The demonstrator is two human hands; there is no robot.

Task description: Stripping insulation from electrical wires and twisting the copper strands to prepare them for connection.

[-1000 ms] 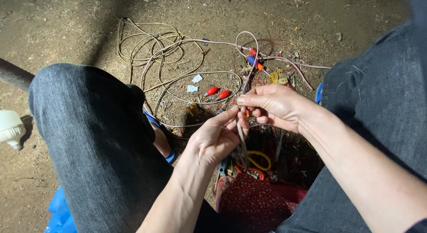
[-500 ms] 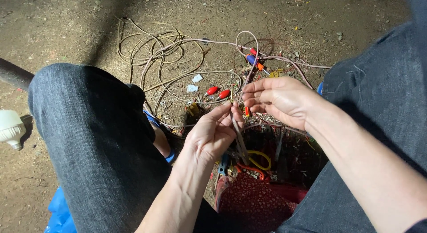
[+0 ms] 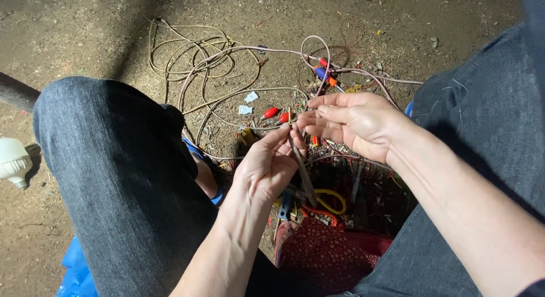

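The left hand [image 3: 267, 166] and the right hand [image 3: 349, 122] meet in the middle of the view, between the person's two knees in dark jeans [image 3: 119, 178]. Both pinch the same thin grey cable [image 3: 301, 169]: the left hand's fingers close around its lower stretch, and the right hand's fingertips [image 3: 304, 120] grip its upper end, where bare strands seem to show, though they are too small to be sure. The cable runs down from the hands toward the near side.

Just below the hands a cluster of tools lies on the ground, among them a pair with yellow handles [image 3: 332, 199] and a red patterned cloth [image 3: 329, 257] nearer still. Beyond the hands, a long tangle of pale wire [image 3: 198, 59] loops over the dirt floor [image 3: 74, 30], with small red connectors [image 3: 271, 112] near it. At the far left edge sits a white bulb [image 3: 11, 161], and a blue bag [image 3: 76, 271] shows at the near left.
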